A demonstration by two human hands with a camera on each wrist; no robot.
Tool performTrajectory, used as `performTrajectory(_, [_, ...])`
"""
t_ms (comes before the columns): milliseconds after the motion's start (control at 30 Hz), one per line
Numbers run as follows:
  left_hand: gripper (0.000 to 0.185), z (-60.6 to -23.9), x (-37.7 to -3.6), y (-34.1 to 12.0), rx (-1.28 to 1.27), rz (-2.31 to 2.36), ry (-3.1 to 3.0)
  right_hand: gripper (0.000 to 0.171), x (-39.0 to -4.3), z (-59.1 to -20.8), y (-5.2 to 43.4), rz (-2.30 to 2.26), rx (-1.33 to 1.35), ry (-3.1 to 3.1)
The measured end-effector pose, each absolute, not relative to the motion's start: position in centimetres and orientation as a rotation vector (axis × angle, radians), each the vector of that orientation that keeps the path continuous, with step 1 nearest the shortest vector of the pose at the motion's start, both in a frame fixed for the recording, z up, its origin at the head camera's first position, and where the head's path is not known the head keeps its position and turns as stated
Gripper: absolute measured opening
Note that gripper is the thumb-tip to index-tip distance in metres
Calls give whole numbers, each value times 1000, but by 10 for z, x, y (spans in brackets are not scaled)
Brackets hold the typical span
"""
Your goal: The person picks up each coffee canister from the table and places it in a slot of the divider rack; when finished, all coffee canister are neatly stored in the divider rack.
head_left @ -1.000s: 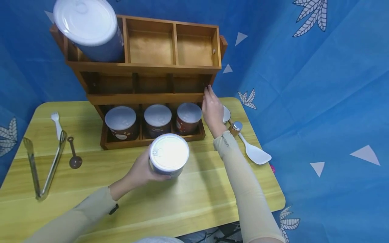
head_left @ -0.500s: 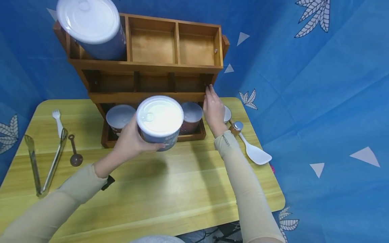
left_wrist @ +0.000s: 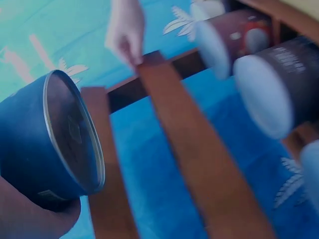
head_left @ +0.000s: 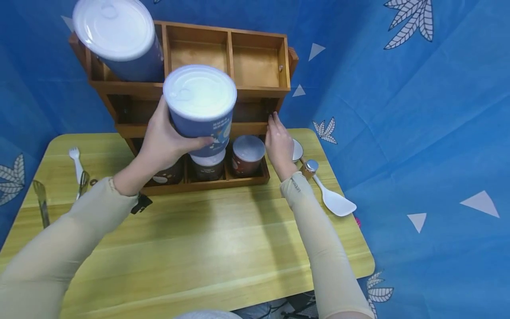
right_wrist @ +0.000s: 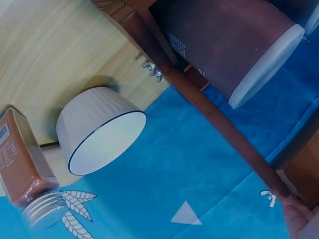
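Observation:
My left hand [head_left: 161,139] grips a blue canister [head_left: 201,95] with a white lid, its thumb across the front. The canister is held upright in front of the top and middle tiers of a wooden rack [head_left: 259,92], over a lower brown canister. Its metal-rimmed base shows in the left wrist view. My right hand [head_left: 280,144] holds the right end of the rack's middle tier; the left wrist view shows its fingers pinching the board's corner. A larger blue canister [head_left: 119,35] stands in the top left compartment. Brown canisters [head_left: 248,155] with pale lids fill the bottom tier.
Left on the table [head_left: 223,266] lie a white fork [head_left: 75,161], tongs [head_left: 41,201] and a partly hidden brown scoop. On the right are a white bowl [right_wrist: 99,129], a spice jar [right_wrist: 27,164] with a silver cap and a white spatula [head_left: 336,201].
My left hand has raised the blue canister from over the table, up and away from me, to the height of the upper tiers. The right hand keeps its place on the rack.

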State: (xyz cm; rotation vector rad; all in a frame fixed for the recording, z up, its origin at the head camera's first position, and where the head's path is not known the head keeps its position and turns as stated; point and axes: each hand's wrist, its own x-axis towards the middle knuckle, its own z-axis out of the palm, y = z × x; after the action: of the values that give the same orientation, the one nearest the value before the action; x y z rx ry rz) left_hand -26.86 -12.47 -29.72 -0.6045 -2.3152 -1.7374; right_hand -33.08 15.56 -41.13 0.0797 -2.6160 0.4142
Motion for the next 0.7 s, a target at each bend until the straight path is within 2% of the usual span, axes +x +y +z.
performTrajectory(300, [103, -261, -299, -104, -572, -1734, -2123, 39, -329, -414, 158, 391, 100, -2568])
performTrajectory(533, [101, -249, -334, -90, -507, -1697, -2036, 40, -327, -413, 157, 409, 97, -2579])
performTrajectory(700, [98, -244, -345, -84, -484, -1708, -1934, 40, -327, -413, 156, 402, 109, -2578])
